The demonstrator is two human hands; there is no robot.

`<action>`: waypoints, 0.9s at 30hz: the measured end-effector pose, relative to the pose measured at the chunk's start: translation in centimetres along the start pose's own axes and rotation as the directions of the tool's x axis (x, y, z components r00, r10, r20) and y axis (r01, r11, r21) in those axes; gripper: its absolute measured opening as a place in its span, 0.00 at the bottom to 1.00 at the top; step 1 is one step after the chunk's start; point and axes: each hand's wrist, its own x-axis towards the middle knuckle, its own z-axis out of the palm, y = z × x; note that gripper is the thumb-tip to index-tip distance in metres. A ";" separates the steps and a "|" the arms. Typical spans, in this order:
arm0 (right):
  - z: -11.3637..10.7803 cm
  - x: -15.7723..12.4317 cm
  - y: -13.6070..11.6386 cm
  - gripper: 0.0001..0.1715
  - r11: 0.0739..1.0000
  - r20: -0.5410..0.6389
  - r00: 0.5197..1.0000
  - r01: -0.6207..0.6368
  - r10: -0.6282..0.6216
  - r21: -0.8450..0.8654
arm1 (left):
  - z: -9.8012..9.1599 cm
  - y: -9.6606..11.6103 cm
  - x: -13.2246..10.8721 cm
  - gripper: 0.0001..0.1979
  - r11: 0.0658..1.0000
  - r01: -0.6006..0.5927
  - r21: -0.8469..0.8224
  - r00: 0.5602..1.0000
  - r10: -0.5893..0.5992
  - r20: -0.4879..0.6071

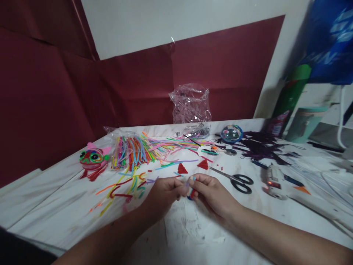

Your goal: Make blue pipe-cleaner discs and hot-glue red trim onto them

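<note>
Fingers of the right hand [208, 187] are pinched around a small multicoloured piece [191, 194], which shows red, blue and white at the near middle of the white marbled table [79, 226]. The left hand [165, 189] meets it from the left, thumb and forefinger bent together against the piece; whether they grasp it too, I cannot tell, since the fingertips are blurred and partly hidden.

Just beyond the hands lie 2 red fuzzy triangles [182, 169], a little apart from each other. To their right, scissors [234, 177] lie with the black handles toward the right and the blades pointing left. Farther right is a white tool [274, 180] with a glowing red light.

Left of the hands, cut fuzzy stems [118, 195] in yellow, orange, red and green are scattered. Beyond them, a clear packet [128, 152] holds many coloured stems, with a red figure [92, 158] with pink ears to its left. At the far side, a crumpled transparent bag [190, 105] stands upright; to its right are a clear dome [231, 133] with a blue rim and dark purple strands [260, 145].
</note>
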 end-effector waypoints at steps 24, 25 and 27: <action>-1.8 1.1 0.6 0.20 0.984 -0.102 0.995 -0.011 -0.008 -0.180 | -11.2 -5.6 -4.1 0.31 0.585 -0.158 0.795 0.987 0.090 0.130; -1.8 1.1 0.6 0.20 0.981 -0.104 0.995 -0.008 -0.012 -0.192 | -10.9 -5.6 -4.0 0.35 0.564 -0.166 0.809 0.985 0.056 0.163; -1.7 1.1 0.5 0.21 0.976 -0.103 0.994 0.005 -0.028 -0.219 | -10.7 -5.6 -3.8 0.38 0.536 -0.155 0.830 0.981 -0.015 0.192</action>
